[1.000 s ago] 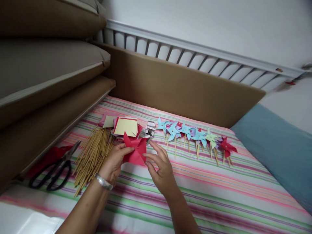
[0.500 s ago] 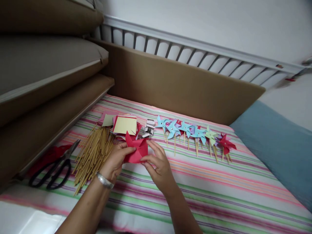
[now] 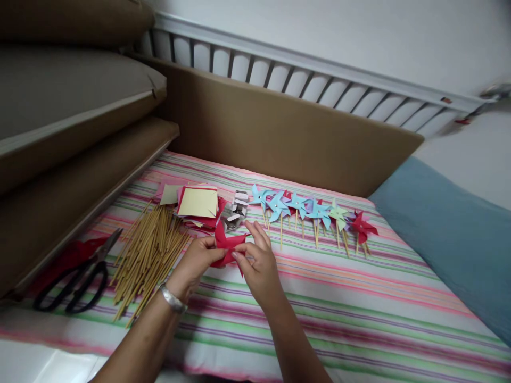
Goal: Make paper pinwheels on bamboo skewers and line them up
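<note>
Between my hands is a red paper pinwheel (image 3: 224,240) with its points folded in toward the middle; no stick shows on it. My left hand (image 3: 199,261) pinches it from the left, thumb across its front near the centre. From the right, my right hand (image 3: 257,260) holds a folded point with thumb and index finger, the other fingers raised. Just behind sits a stack of square papers (image 3: 198,202), pale yellow on top. Small white-and-grey boxes (image 3: 238,207) lie beside the stack. Left of my left hand spreads a pile of wooden sticks (image 3: 149,255).
Black-handled scissors (image 3: 85,271) lie at the left beside a red item (image 3: 67,263). Several finished pinwheels on sticks (image 3: 297,205) lie in a row at the right. A brown board (image 3: 279,127) stands behind the striped cloth (image 3: 359,298); stacked brown-sided panels (image 3: 91,154) rise at the left.
Another point of the red paper has been folded inward, and my right fingers have moved to its centre. The view has shifted slightly, so the surroundings appear farther left.
</note>
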`<control>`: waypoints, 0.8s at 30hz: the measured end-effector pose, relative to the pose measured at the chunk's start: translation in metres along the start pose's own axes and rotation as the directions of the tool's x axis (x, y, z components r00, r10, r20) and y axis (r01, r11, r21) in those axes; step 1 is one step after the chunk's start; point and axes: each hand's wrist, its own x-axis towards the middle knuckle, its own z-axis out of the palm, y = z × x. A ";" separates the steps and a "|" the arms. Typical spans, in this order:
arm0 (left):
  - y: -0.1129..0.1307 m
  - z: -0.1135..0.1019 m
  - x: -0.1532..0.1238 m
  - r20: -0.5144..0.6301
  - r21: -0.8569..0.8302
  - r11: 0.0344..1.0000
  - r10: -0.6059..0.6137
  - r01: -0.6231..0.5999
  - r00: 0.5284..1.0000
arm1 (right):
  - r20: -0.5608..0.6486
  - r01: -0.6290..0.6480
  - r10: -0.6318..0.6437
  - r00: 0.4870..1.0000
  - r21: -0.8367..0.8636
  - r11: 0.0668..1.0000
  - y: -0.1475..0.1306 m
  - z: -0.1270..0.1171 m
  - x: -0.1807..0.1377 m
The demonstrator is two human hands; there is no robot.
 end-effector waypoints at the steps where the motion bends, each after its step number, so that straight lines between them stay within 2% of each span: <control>1: 0.000 0.000 0.000 0.003 0.002 1.000 0.000 0.000 1.000 | -0.002 -0.009 0.009 1.000 -0.004 1.000 0.000 0.000 0.000; 13: -0.001 -0.003 0.002 0.064 0.038 0.999 0.032 -0.034 0.997 | -0.028 -0.089 0.088 0.996 -0.039 0.995 0.000 0.005 0.000; 18: 0.000 -0.001 0.003 -0.011 0.096 0.994 0.050 -0.048 0.999 | -0.043 -0.096 0.094 0.995 -0.043 0.994 -0.001 0.006 0.000; 21: 0.000 -0.002 0.003 0.018 0.176 0.982 0.062 -0.064 0.998 | -0.066 -0.106 0.106 0.992 0.004 0.994 -0.003 -0.004 0.003; 22: 0.000 -0.002 0.003 0.048 0.211 0.975 0.059 -0.068 0.997 | -0.046 -0.122 0.123 0.991 0.035 0.992 -0.003 -0.008 0.004; 24: 0.000 -0.003 0.001 0.119 0.284 0.956 0.038 -0.071 0.992 | 0.074 -0.204 0.196 0.978 0.119 0.972 -0.002 -0.016 0.005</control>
